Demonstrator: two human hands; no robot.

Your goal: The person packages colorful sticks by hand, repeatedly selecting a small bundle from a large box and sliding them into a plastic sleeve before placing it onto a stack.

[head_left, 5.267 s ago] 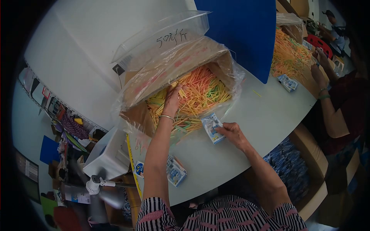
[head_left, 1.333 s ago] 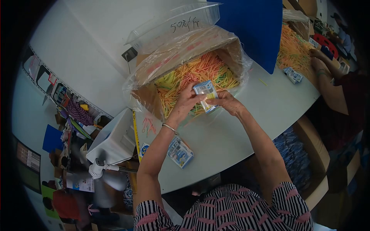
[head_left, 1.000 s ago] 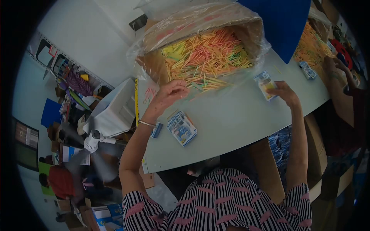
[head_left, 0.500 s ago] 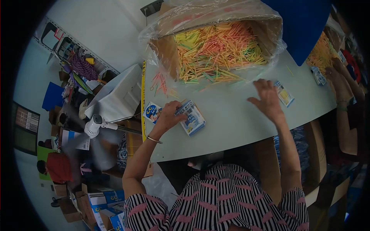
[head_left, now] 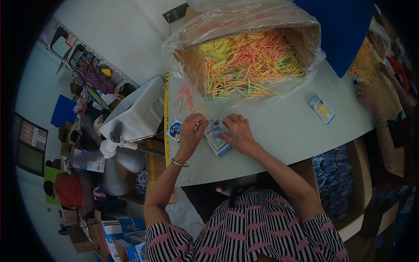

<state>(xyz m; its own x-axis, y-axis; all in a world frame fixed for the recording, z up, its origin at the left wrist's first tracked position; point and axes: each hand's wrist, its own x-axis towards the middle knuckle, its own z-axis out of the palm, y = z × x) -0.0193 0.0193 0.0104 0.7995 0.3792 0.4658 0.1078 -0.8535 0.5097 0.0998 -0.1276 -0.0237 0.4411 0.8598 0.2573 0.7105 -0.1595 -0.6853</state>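
Note:
A small blue-and-white plastic packet (head_left: 217,139) with a striped edge lies on the table in front of me. My left hand (head_left: 192,134) is closed in a pinch at its upper left corner. From the other side, my right hand (head_left: 238,133) grips the packet's right edge, thumb over its face. Partly behind my left hand lies a white-and-blue packet with a cartoon print (head_left: 174,130). A similar packet with a yellow patch (head_left: 322,109) rests alone farther right.
A plastic-lined cardboard box (head_left: 190,61) of colourful thin sticks (head_left: 248,61) stands at the back. Loose pink sticks (head_left: 185,97) lie beside it. A fan (head_left: 109,147) stands left of the table. Below the right edge is a carton of blue packets (head_left: 332,181). A co-worker's hand (head_left: 369,95) is at right.
My right hand has come left from near the lone packet to the packet in front of me. My left hand now pinches that packet's corner. The co-worker's hand has shifted left.

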